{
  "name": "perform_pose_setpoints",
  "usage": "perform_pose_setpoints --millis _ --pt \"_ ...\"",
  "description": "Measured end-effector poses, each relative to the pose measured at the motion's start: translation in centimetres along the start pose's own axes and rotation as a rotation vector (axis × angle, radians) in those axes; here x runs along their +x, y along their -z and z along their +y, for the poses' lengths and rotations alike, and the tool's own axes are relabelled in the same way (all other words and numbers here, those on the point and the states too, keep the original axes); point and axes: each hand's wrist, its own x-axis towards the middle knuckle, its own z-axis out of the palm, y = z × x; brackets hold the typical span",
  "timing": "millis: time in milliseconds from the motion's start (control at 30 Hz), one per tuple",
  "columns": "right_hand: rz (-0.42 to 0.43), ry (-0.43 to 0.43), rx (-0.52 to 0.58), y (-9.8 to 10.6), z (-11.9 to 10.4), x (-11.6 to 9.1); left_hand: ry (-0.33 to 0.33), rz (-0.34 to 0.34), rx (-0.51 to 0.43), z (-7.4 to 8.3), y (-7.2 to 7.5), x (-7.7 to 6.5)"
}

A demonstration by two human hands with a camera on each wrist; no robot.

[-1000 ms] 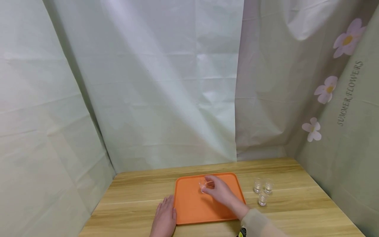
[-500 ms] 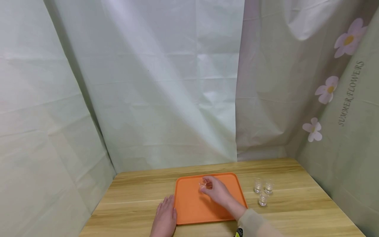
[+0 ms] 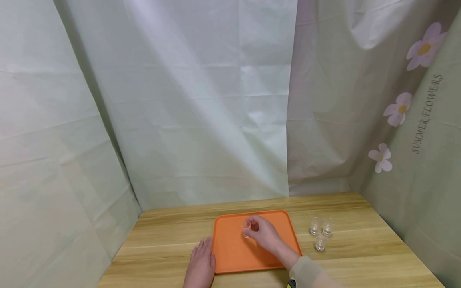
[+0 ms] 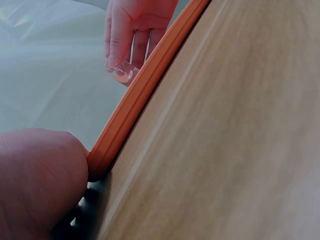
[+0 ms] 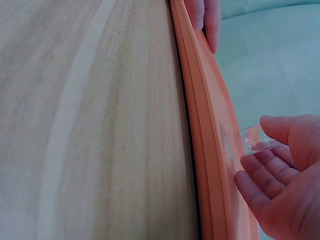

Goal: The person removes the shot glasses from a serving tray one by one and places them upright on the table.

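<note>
In the head view, my right hand pinches a small clear shot glass between thumb and fingers, over the left-middle part of an orange tray. The right wrist view has the same shot glass between the thumb and fingers, close to the tray surface; whether its base touches the tray I cannot tell. My left hand rests on the table against the tray's left edge, fingers straight. In the left wrist view, part of the left hand sits by the tray's rim.
To the right of the tray, three clear shot glasses stand upright in a cluster on the wooden table. Pale fabric hangs behind the table and along both sides.
My right hand and the shot glass have shifted slightly toward me and lower over the tray. My left hand has stayed in place.
</note>
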Motion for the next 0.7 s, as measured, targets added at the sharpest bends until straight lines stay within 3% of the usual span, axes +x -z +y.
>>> perform_pose_setpoints --millis 500,700 --pt "0.000 -0.013 0.053 1.7 -0.4 -1.6 0.003 -0.015 0.009 -0.3 0.0 0.2" --pt "0.000 -0.009 0.056 2.9 -0.6 -2.8 -0.023 0.046 -0.001 -0.5 -0.6 0.0"
